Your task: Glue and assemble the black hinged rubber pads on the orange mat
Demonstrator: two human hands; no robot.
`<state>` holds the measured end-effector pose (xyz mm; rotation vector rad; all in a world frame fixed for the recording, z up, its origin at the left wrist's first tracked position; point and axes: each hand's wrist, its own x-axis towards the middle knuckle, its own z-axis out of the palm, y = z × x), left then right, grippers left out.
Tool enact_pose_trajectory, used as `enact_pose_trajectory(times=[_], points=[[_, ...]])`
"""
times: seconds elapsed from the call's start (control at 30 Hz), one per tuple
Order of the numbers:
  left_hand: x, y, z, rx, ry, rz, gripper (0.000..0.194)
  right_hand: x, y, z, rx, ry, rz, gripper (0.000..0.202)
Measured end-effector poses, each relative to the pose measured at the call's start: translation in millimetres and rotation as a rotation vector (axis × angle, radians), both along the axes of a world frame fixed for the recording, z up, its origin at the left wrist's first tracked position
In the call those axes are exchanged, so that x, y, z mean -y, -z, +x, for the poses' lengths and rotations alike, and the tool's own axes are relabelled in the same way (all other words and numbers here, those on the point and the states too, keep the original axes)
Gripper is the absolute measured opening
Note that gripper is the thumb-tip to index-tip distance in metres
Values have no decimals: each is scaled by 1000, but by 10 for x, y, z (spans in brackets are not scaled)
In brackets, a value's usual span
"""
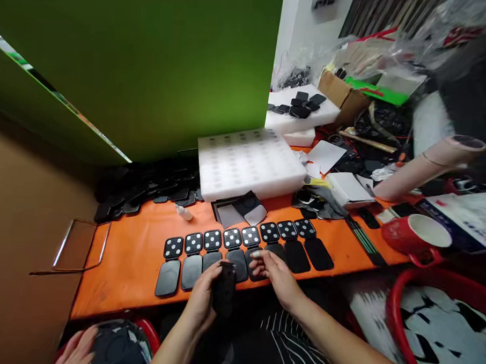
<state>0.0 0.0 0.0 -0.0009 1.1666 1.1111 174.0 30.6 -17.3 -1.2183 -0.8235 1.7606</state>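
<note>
My left hand (202,297) is closed around a black flat piece (224,288), held upright just off the front edge of the orange bench. My right hand (277,273) hovers over the row with its fingers loosely bent and apart, and no object shows in it. Below its fingertips lies one of the black pads (319,254), which are lined up along the bench edge. Each pad joins a smaller black square with pale round dots (173,247) at its far end. My hands and the held piece partly cover the middle pads.
Behind the row are loose grey and black sheets (242,210), a small white bottle (184,212) and a white foam block (247,163). Black pieces (158,181) are heaped at left. A red mug (415,235) stands at right. Another person's hand (78,349) shows at lower left.
</note>
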Motion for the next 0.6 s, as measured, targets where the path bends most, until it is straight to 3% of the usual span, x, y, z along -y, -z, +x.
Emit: enact_pose_trajectory(times=[0.23,0.47,0.6], points=[[237,-98,-673,-35,-120,-137,15,46,50,8,13,-26,-5,61],[542,-13,-1126,13,-205,73,24,134,44,-69,4,-94,19,59],[722,-102,-1284,63,-324,176,33,169,45,-104,13,-118,31,58]])
